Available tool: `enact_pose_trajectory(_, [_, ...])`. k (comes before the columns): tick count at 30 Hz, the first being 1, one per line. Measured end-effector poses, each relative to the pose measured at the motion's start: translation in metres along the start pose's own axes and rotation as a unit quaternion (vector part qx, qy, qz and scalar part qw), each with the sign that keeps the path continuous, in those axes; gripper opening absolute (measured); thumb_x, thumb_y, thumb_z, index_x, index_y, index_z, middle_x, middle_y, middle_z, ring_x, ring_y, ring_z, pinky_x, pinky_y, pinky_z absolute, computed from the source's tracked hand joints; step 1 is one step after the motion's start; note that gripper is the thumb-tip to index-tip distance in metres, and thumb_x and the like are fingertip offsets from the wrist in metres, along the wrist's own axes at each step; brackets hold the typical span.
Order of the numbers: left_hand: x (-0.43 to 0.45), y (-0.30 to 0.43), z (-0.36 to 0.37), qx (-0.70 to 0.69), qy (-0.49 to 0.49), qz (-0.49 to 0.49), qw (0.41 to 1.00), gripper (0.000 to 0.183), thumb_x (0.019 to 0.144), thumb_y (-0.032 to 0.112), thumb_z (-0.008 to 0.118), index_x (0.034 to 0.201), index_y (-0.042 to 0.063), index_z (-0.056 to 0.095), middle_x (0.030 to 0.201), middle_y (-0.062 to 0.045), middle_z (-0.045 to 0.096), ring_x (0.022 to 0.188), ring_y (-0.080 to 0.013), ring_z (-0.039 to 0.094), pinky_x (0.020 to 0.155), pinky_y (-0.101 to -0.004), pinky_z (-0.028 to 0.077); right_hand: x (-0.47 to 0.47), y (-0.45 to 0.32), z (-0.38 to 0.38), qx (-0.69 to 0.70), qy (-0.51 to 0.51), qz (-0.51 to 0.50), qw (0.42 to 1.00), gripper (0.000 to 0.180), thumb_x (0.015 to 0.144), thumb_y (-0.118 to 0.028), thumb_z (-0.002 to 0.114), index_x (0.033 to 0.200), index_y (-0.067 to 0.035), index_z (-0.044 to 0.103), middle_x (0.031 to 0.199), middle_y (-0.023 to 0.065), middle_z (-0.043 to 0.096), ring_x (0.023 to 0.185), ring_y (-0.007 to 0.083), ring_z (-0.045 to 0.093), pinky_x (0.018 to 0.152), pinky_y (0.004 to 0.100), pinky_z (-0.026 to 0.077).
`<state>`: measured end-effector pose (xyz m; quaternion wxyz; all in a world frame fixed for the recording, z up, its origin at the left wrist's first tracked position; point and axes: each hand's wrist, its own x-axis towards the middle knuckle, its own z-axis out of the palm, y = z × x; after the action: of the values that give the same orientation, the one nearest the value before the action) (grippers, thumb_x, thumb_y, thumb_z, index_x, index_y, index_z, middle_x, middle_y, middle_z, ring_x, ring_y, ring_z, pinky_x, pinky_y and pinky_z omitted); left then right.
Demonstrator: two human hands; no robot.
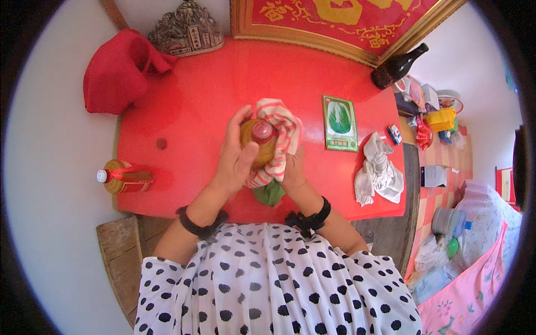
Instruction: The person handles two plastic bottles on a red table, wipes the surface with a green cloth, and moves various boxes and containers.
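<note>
My left hand (235, 157) is wrapped around the left side of a bottle (264, 155) with brown contents and a reddish cap. A striped red-and-white cloth (289, 119) is pressed against the bottle's right side. My right hand (294, 167) grips that cloth from the right, its fingers mostly hidden behind the fabric. Below the bottle, a green leaf-like thing (269, 193) shows on the red table (201, 92). Whether the bottle rests on the table or is lifted cannot be made out.
At left stands another bottle (125, 176) with a white cap. A red cloth (115, 73) and a rock-shaped ornament (187, 31) sit at the back left. Rightward are a green packet (340, 123), a white cloth (379, 169), a small box (394, 134) and a dark glass bottle (395, 67).
</note>
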<state>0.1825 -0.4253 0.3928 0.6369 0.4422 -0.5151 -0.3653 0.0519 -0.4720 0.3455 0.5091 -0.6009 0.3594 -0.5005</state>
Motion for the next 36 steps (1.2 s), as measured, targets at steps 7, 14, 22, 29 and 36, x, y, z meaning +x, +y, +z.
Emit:
enact_pose_trajectory(7, [-0.011,0.018,-0.018,0.186,-0.023,-0.114,0.976,0.085,0.076,0.019,0.071,0.143,0.005,0.022,0.138,-0.017,0.035,0.132,-0.0275,0.034,0.108,-0.0382,0.029,-0.016,-0.002,-0.031,-0.229,-0.039,0.173,0.957,0.027,0.090,-0.018,0.054,0.109,0.000,0.060,0.095,0.0114,0.066,0.086,0.0197,0.062,0.072,0.0321,0.048])
enact_pose_trajectory(14, [-0.019,0.007,-0.011,0.039,0.025,-0.021,0.999,0.098,0.068,0.028,0.081,0.144,0.005,0.023,0.137,-0.026,0.034,0.131,-0.0366,0.036,0.108,-0.0422,0.032,-0.001,-0.107,-0.019,0.095,-0.046,0.101,0.989,0.036,0.091,-0.020,0.054,0.121,-0.001,0.050,0.096,0.0030,0.061,0.084,0.0102,0.058,0.074,0.0257,0.048])
enact_pose_trajectory(22, [-0.027,0.010,-0.006,0.202,0.010,0.128,0.971,0.051,0.088,0.025,0.060,0.129,-0.001,0.047,0.141,-0.021,0.036,0.130,-0.0342,0.037,0.106,-0.0439,0.032,-0.001,-0.105,-0.006,-0.070,-0.225,-0.087,0.968,0.057,0.097,-0.043,0.035,0.134,0.001,0.037,0.141,0.0223,0.033,0.134,0.0350,0.030,0.110,0.0430,0.023])
enact_pose_trajectory(29, [-0.018,0.014,-0.003,-0.111,0.144,-0.118,0.976,0.036,0.091,0.001,0.046,0.127,-0.001,0.050,0.120,-0.009,0.058,0.112,-0.0159,0.054,0.099,-0.0320,0.041,0.015,-0.089,-0.013,-0.123,-0.112,-0.070,0.983,0.041,0.088,-0.006,0.053,0.127,0.000,0.045,0.127,0.0183,0.050,0.119,0.0269,0.050,0.101,0.0360,0.038])
enact_pose_trajectory(36, [-0.007,0.002,-0.004,0.200,0.029,0.091,0.975,0.050,0.084,0.010,0.058,0.131,0.003,0.041,0.138,-0.021,0.039,0.126,-0.0347,0.042,0.103,-0.0396,0.036,0.006,-0.093,0.001,-0.177,-0.137,-0.011,0.975,0.039,0.086,-0.001,0.054,0.124,-0.004,0.046,0.103,0.0177,0.061,0.096,0.0286,0.063,0.081,0.0365,0.050])
